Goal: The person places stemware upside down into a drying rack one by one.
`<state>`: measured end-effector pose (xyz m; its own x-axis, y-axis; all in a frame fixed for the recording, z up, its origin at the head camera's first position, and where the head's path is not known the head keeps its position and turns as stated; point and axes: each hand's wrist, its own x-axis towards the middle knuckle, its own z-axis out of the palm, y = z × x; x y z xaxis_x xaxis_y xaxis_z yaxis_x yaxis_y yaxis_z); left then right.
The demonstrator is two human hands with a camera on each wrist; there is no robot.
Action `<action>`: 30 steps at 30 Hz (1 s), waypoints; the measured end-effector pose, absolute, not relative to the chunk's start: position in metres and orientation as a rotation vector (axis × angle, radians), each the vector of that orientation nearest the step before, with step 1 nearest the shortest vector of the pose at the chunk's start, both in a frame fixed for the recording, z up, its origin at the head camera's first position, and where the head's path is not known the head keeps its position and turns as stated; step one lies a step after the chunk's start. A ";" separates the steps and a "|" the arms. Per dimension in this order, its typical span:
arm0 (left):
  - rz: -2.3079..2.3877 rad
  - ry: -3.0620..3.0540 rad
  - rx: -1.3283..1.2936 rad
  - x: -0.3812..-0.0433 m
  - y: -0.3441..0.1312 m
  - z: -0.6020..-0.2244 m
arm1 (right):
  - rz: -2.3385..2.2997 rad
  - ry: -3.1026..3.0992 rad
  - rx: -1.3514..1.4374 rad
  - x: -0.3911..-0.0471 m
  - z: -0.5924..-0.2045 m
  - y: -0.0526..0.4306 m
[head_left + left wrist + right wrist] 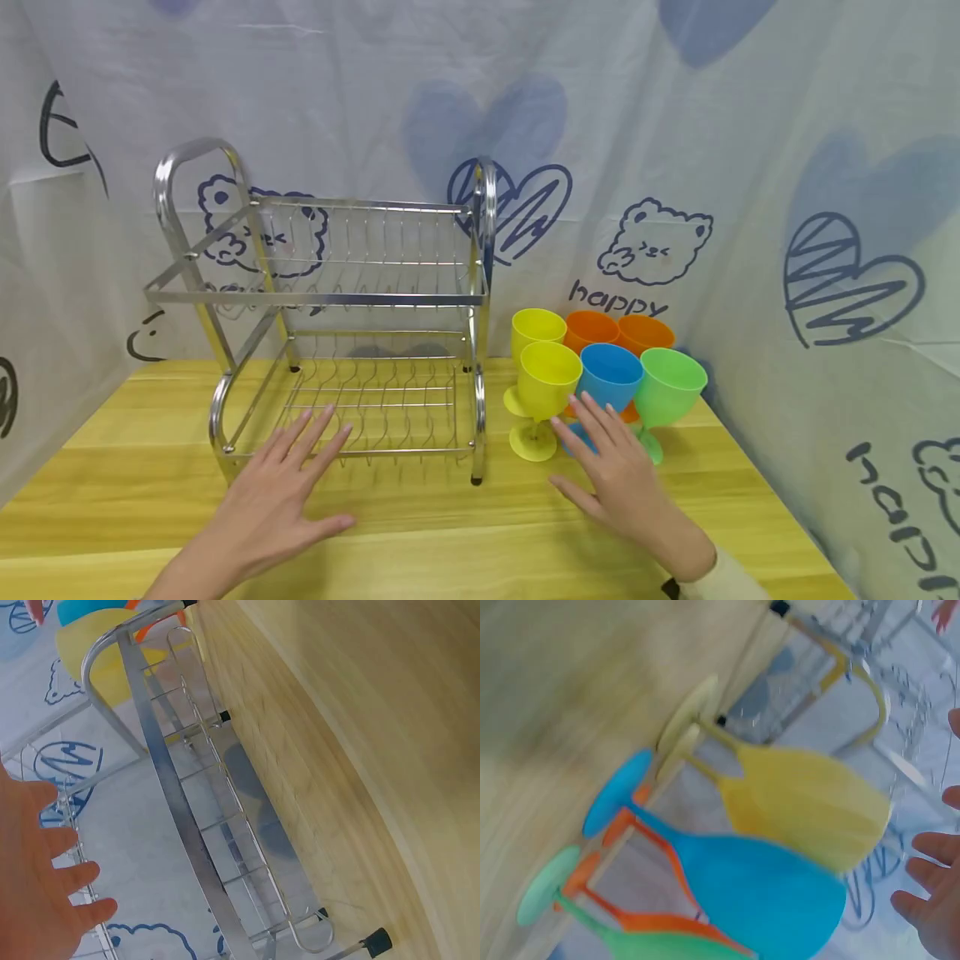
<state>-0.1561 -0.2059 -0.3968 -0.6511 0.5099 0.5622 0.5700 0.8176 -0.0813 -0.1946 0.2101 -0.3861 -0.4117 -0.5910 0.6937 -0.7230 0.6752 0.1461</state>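
My left hand (273, 500) is held with spread fingers before the lower tier of a two-tier metal dish rack (315, 297), holding nothing. My right hand (626, 479), fingers also spread and holding nothing, overlaps the front of a group of plastic goblets in the head view. The front row has a yellow goblet (551, 375), a blue goblet (611, 373) and a green goblet (670, 387). Behind them stand another yellow goblet (525, 321) and two orange goblets (592, 327). All are upright, mouths up. In the right wrist view the blue goblet (757, 892) appears close up.
The wooden table (420, 542) carries the rack at centre left and the goblets to its right. A white printed cloth (360, 83) hangs behind the table and along both sides. The rack's curved side posts (213, 333) rise above its upper tier.
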 end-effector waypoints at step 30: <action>-0.750 -2.456 -0.743 -0.162 -0.208 -0.398 | 1.356 -2.508 -0.076 -0.242 -0.384 0.316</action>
